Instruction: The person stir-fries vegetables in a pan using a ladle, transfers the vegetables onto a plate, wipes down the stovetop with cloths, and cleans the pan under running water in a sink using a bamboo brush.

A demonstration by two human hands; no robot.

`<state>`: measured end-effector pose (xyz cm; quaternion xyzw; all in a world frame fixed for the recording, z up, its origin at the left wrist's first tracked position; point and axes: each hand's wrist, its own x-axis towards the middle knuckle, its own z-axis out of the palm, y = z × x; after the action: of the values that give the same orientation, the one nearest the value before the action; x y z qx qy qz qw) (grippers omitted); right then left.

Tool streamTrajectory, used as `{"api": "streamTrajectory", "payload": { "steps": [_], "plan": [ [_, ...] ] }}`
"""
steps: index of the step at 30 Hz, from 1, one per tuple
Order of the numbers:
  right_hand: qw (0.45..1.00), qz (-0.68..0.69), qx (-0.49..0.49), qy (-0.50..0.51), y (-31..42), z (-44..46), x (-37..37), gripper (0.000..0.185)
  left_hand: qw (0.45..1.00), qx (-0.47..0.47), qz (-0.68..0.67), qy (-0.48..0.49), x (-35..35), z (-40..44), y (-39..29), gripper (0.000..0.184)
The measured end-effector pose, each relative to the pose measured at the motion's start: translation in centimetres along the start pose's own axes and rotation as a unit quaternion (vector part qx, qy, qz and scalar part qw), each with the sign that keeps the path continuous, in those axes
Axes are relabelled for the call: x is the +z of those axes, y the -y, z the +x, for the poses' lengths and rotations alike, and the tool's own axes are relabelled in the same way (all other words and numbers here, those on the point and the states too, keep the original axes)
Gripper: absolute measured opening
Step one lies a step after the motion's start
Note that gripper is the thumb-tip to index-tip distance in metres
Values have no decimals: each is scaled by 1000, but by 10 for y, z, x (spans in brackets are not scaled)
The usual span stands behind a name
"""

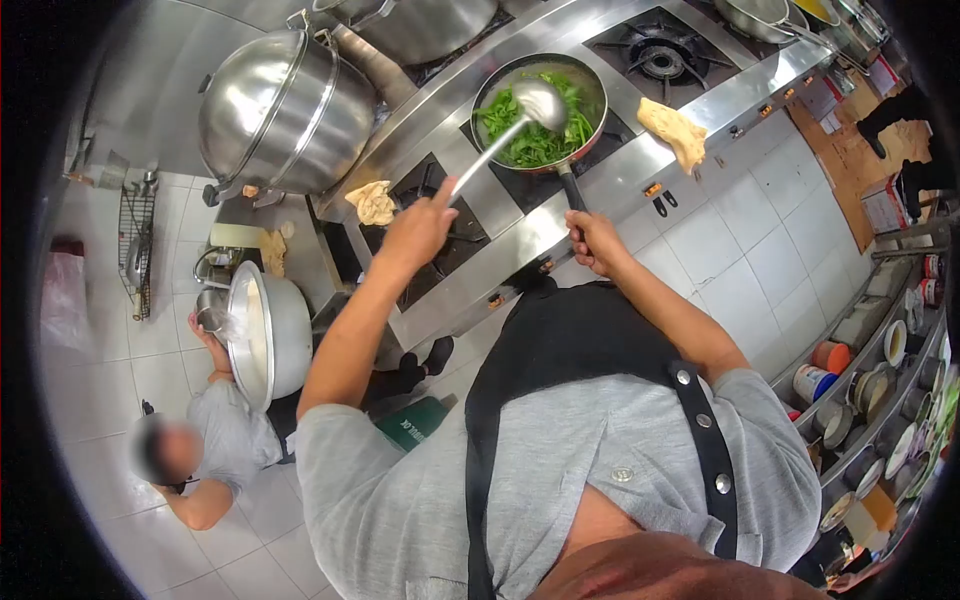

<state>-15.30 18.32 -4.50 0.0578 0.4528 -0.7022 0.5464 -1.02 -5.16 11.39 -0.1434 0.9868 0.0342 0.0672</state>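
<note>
My left hand (418, 230) is closed round the handle of a metal ladle (541, 104), whose bowl rests among chopped leafy greens (552, 147). These lie in a dark frying pan (487, 84) over a stove burner. My right hand (596, 243) grips the pan's black handle (572, 188), which points back towards me. A crumpled tan cloth (372, 203) lies on the stove by my left hand, and another tan cloth (677, 133) hangs over the stove's front edge, right of the pan.
A bare burner (663, 62) stands beyond the pan to the right. At the left is a big steel pot (270, 112). Below it, a co-worker (235, 425) holds a large white basin (290, 335). Shelves (850, 455) with bowls and tubs line the right side.
</note>
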Motion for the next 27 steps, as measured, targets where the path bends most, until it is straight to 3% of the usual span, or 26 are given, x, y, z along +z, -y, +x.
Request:
{"api": "streamTrajectory", "payload": {
  "steps": [2,6,7,9,12,13,15,20,22,27],
  "plan": [
    [1000,8,-2,11,1,1,0,25,1000,6,-13,-14,-8,-13,14,55],
    [1000,10,-3,4,-1,-2,4,25,990,-82,-88,79,27,-34,8,57],
    [1000,5,1,2,-1,-2,6,25,977,-139,-111,119,39,-31,-7,56],
    [1000,2,0,2,-1,-1,9,25,979,-115,-158,57,74,-21,-22,56],
    [1000,7,3,4,-5,-4,6,25,927,-170,-328,73,28,-12,-35,55],
    [1000,13,0,8,-4,-2,5,25,886,-209,-393,130,-6,-18,-40,55],
    [1000,15,-4,9,-4,-1,3,25,849,-244,-450,132,-33,-33,-41,53],
    [1000,12,0,9,-4,-3,4,25,806,-226,-545,36,15,19,-26,49],
    [1000,-1,-1,-6,-3,-6,6,24,830,-205,-519,5,59,58,-35,51],
    [1000,20,6,21,-2,-4,1,24,872,-161,-458,58,45,40,-65,48]
  ]
}}
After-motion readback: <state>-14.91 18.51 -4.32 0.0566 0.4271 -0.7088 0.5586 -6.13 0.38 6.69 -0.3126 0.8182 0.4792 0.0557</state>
